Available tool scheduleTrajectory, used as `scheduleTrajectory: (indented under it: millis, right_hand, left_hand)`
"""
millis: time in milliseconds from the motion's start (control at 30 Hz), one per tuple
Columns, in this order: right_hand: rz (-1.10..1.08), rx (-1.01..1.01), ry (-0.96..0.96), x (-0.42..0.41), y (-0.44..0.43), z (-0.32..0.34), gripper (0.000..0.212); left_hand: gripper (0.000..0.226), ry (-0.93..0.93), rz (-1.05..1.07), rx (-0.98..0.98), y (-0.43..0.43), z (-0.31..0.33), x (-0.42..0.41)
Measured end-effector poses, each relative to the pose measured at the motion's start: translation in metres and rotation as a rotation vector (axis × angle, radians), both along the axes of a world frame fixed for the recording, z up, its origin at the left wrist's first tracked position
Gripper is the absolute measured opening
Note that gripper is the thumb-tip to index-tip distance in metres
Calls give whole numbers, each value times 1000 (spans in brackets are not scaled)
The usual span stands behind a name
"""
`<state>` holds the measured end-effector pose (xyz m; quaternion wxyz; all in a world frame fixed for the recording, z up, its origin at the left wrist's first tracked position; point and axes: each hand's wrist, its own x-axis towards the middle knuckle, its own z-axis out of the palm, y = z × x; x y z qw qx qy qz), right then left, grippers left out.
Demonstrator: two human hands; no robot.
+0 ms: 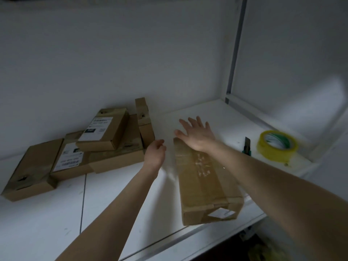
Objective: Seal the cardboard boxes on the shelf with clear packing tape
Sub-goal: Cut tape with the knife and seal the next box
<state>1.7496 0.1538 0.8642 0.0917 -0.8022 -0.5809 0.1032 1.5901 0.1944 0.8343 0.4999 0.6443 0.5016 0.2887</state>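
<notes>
The long box (203, 178) lies on the shelf (122, 194), clear tape already along its top. The right hand (195, 134) is spread flat over its far end. The left hand (155, 153), loosely curled and empty, sits at its 10 o'clock. The step looks like smoothing. Next, probably, comes the tape roll (276, 146) at 2 o'clock.

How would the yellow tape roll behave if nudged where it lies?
The tape roll lies flat on the shelf, so it would probably slide rather than roll. Its wide open core suggests it is fairly light and easy to hook with fingers.
</notes>
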Motion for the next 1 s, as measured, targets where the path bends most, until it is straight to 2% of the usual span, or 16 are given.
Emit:
scheduleTrajectory:
  millis: [100, 300, 467, 800, 1000]
  right_hand:
    - [-67, -114, -142, 20, -15, -6, 79]
    - [-85, -163, -153, 19, -16, -13, 78]
    - [-125, -145, -20, 27, -21, -3, 77]
    - [-160, -182, -141, 25, -21, -7, 78]
    - [-48, -115, -138, -3, -10, -6, 77]
  left_hand:
    - [42, -13, 12, -20, 3, 0, 3]
    - [42, 12, -2, -54, -5, -5, 12]
    - [42, 18, -18, -20, -6, 9, 9]
    - [42, 26, -25, -42, -8, 4, 7]
    - [43, 16, -42, -32, -7, 8, 6]
